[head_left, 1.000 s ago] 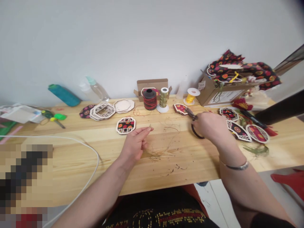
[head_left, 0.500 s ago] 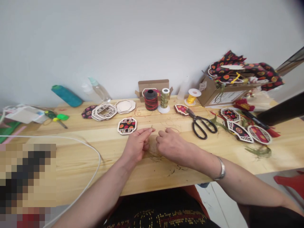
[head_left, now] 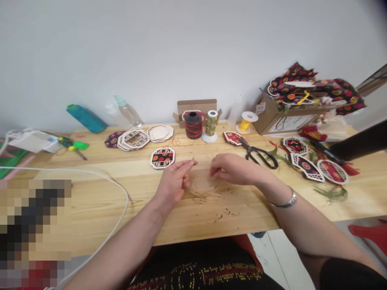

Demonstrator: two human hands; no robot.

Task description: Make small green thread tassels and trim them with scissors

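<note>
My left hand (head_left: 177,179) pinches a thin greenish thread (head_left: 193,159) between thumb and forefinger, over the middle of the table. To its right my right hand (head_left: 231,169) hovers with curled fingers; whether a thread is between them is too small to tell. Just behind my left hand lies an octagonal patterned piece (head_left: 162,158). Black-handled scissors (head_left: 256,154) rest behind my right hand, their tips by a fan-shaped piece (head_left: 232,137). Loose green threads (head_left: 198,196) and dark scraps (head_left: 226,213) lie in front of my hands.
Along the wall stand a red-and-black spool (head_left: 193,125), a gold spool (head_left: 211,125), a yellow spool (head_left: 248,122) and a cardboard box (head_left: 269,114) of fabric. Wooden frames (head_left: 133,139) lie back left. A white cable (head_left: 117,185) crosses the left side.
My right hand has moved right, away from my left hand, and now covers part of the scissors' handle. My left hand keeps its pinch. The view has shifted slightly.
</note>
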